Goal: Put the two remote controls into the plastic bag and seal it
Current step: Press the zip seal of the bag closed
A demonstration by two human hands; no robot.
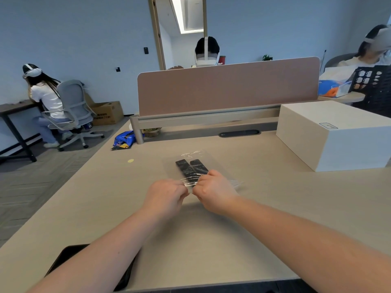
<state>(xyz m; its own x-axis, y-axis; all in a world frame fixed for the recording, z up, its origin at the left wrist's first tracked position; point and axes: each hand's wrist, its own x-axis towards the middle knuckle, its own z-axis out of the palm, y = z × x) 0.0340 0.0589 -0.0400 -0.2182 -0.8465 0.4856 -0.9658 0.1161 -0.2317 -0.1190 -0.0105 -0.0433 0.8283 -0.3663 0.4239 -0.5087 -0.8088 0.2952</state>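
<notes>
On the worktop (pixel 211 240), the left hand (pixel 164 196) has its grip pinched together on the near edge of the clear plastic bag (pixel 196 157). Two black remote controls (pixel 190 169) lie side by side inside the bag. The right hand (pixel 215 189), just beside, pinches the same edge. A white box (pixel 338 134) stands far right.

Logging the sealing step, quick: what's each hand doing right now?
Left hand: closed, pinching the near edge of the plastic bag.
Right hand: closed, pinching the same edge.
</notes>
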